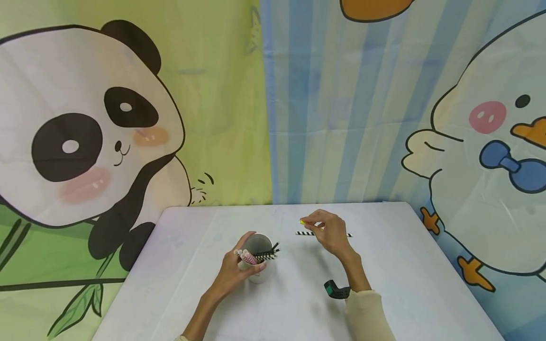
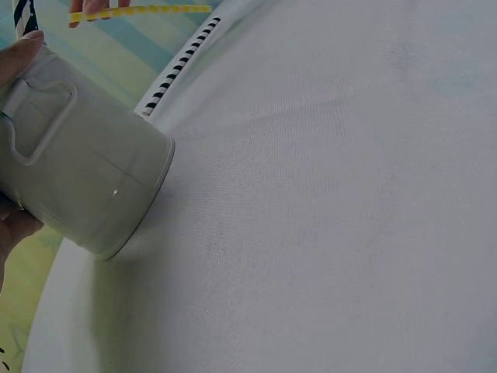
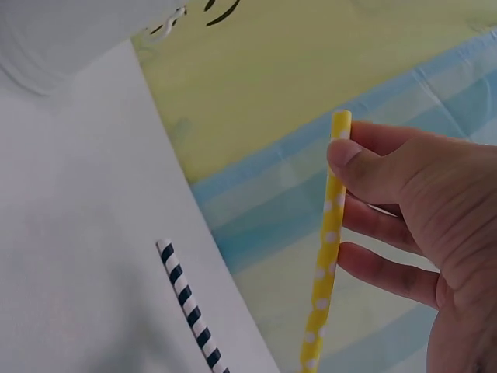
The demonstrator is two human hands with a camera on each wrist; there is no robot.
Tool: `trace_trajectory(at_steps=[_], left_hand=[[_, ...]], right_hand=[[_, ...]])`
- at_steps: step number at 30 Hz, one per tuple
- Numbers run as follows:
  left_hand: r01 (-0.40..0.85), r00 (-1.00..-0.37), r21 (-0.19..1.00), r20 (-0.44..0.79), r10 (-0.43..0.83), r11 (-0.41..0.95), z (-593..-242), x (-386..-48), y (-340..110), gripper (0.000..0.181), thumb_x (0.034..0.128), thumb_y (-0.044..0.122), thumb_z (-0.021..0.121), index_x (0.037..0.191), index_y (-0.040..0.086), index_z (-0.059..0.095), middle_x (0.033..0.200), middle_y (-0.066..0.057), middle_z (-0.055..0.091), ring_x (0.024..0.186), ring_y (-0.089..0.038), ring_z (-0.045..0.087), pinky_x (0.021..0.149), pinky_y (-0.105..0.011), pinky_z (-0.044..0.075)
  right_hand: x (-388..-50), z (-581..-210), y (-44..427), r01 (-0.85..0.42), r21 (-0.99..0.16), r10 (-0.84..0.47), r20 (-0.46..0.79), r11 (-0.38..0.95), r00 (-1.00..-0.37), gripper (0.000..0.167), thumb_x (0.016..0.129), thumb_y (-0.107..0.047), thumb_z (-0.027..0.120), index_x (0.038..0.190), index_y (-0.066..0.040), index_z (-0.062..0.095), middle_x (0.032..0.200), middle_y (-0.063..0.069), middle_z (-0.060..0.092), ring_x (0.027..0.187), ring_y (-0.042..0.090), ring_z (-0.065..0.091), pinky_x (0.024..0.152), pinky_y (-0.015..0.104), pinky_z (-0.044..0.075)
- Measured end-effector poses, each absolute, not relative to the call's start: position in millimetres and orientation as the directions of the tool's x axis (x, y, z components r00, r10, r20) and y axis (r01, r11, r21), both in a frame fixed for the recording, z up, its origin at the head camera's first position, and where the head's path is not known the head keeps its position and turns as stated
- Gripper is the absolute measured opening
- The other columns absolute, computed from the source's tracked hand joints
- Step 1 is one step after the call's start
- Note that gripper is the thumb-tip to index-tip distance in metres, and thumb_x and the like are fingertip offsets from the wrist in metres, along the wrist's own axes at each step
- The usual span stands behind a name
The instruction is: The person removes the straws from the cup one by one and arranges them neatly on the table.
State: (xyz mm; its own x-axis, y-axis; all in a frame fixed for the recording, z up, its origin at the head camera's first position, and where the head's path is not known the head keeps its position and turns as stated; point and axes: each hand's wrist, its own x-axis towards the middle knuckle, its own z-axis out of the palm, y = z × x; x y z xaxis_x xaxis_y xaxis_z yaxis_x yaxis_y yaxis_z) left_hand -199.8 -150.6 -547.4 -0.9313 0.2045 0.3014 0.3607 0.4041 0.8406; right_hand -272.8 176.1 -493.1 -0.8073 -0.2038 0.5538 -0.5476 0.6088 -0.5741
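My left hand (image 1: 232, 272) grips a pale bucket-like cup (image 2: 101, 171) with a small wire handle, thumb and fingers around its side. Inside it stand pink-and-white straws (image 1: 249, 258) and black-and-white striped straws (image 1: 268, 256), leaning on the rim. Whether the cup's base touches the table I cannot tell. Over the far part of the table, my right hand (image 1: 332, 232) pinches a yellow paper straw (image 3: 329, 225) with white dots near one end, between thumb and index finger. Beneath that hand a black-and-white striped straw (image 3: 190, 307) lies on the table, partly hidden in the head view.
A white cloth covers the table (image 1: 405, 274). Behind it hang printed curtains, one with a panda (image 1: 141, 142) and one with a white duck (image 1: 469, 199). A black device (image 1: 337, 290) with a green part sits at my right wrist.
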Motion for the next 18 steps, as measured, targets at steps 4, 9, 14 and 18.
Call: trace_trajectory(at_steps=[4, 9, 14, 18], left_hand=[[0.359, -0.932, 0.84, 0.299, 0.205, 0.406, -546.3, -199.9, -150.7, 0.094, 0.0862, 0.04, 0.094, 0.165, 0.04, 0.042, 0.144, -0.003, 0.072, 0.128, -0.024, 0.071, 0.107, -0.039, 0.056], [0.355, -0.934, 0.843, 0.295, 0.204, 0.405, -545.8, -199.3, -150.7, 0.094, 0.0858, 0.04, 0.094, 0.164, 0.04, 0.042, 0.144, -0.005, 0.072, 0.128, -0.025, 0.07, 0.107, -0.039, 0.056], [0.358, -0.932, 0.841, 0.297, 0.206, 0.406, -545.9, -198.9, -150.6, 0.094, 0.0858, 0.04, 0.094, 0.164, 0.04, 0.043, 0.144, -0.005, 0.072, 0.128, -0.026, 0.07, 0.107, -0.039, 0.056], [0.359, -0.932, 0.842, 0.297, 0.209, 0.403, -545.2, -198.6, -150.5, 0.094, 0.086, 0.04, 0.094, 0.164, 0.04, 0.043, 0.144, -0.008, 0.072, 0.129, -0.029, 0.071, 0.107, -0.039, 0.055]], right_hand=[[-273.6, -497.9, 177.3, -0.517, -0.563, -0.209, 0.521, 0.645, -0.828, 0.02, 0.09, -0.011, 0.09, 0.107, -0.022, 0.09, 0.1, -0.007, 0.083, 0.09, 0.016, 0.077, 0.074, 0.025, 0.063], [-276.4, -506.3, 179.3, -0.496, -0.527, -0.222, 0.498, 0.69, -0.838, 0.019, 0.089, -0.011, 0.09, 0.103, -0.023, 0.09, 0.097, -0.01, 0.082, 0.087, 0.013, 0.076, 0.072, 0.024, 0.06], [-275.5, -513.6, 181.2, -0.497, -0.478, -0.261, 0.477, 0.724, -0.839, 0.019, 0.088, -0.011, 0.091, 0.102, -0.025, 0.09, 0.096, -0.012, 0.08, 0.085, 0.011, 0.074, 0.071, 0.026, 0.055], [-274.5, -517.8, 180.6, -0.504, -0.454, -0.288, 0.464, 0.735, -0.838, 0.02, 0.087, -0.011, 0.091, 0.102, -0.024, 0.09, 0.095, -0.011, 0.08, 0.086, 0.013, 0.074, 0.071, 0.03, 0.055]])
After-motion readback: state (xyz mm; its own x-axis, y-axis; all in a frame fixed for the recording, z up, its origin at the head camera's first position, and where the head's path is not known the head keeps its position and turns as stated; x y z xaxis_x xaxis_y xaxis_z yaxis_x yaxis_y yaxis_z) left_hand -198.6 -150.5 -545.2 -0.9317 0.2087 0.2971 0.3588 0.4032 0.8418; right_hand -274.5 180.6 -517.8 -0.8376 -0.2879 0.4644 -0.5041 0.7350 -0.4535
